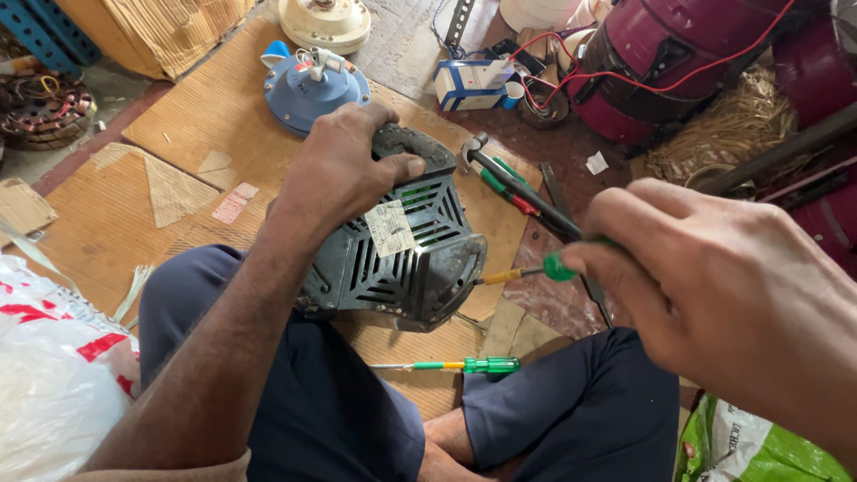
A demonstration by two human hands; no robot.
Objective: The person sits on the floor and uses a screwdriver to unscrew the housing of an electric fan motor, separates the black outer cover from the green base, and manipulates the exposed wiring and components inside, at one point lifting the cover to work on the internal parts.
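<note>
The person sits cross-legged on the floor, on flattened sheets of brown cardboard (178,170) laid over a worn reddish floor (553,303). The left hand (344,165) is clamped over the top of a dark metal motor housing (402,259) with slotted vents and a pale paper label, which rests tilted against the left knee, its open round end facing right. The right hand (714,277) is closed around the green handle of a screwdriver (536,270); the yellow-sleeved shaft points left and its tip meets the rim of the housing.

A second green-handled screwdriver (464,365) lies on the cardboard between the legs, just below the housing. Behind the housing, a hammer (500,174) and some red- and green-handled tools lie together on the cardboard edge — how many of them there are cannot be told.

Further back sit a blue round fan motor cover (312,85) and a cream-coloured one (324,20), well apart from the hands. A small blue-and-white box (469,82) stands near a maroon drum-shaped appliance (661,62) with red wires (625,80) trailing across it, and a heap of straw-like fibre (723,134) lies beside that. At far left, copper-wound stators (45,107) rest on the floor — and a white plastic bag with red print (54,375) fills the lower left corner.
</note>
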